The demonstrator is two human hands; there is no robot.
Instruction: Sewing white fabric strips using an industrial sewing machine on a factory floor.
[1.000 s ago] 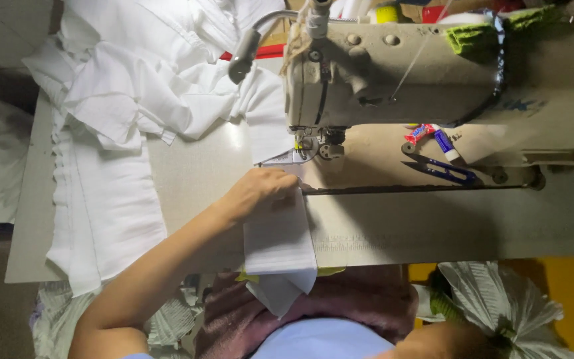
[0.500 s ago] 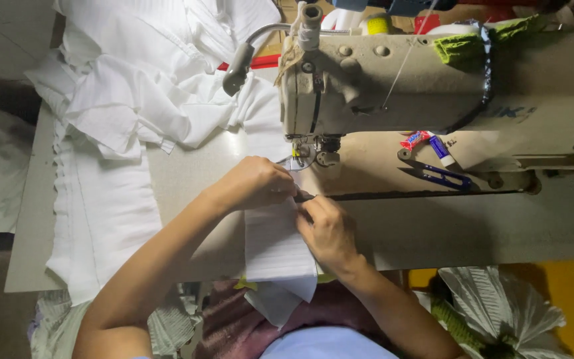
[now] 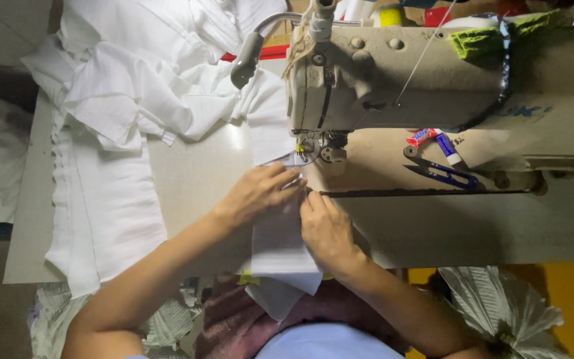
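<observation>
Beige sewing table (image 3: 393, 233) — both hands' grip, left hand (image 3: 257, 193) and right hand (image 3: 327, 229), presses white fabric strip (image 3: 280, 242) flat.

Lighting's pretty soft and even from overhead, brightest on the white fabric pile (image 3: 134, 100), which is close to blown out with its folds barely readable. The sewing machine (image 3: 393, 73) throws a mild shadow under its head around the needle, and the floor at the left edge goes dim and murky. Focus is decent mid-frame, but the corners look a bit smeared and stretched.
</observation>
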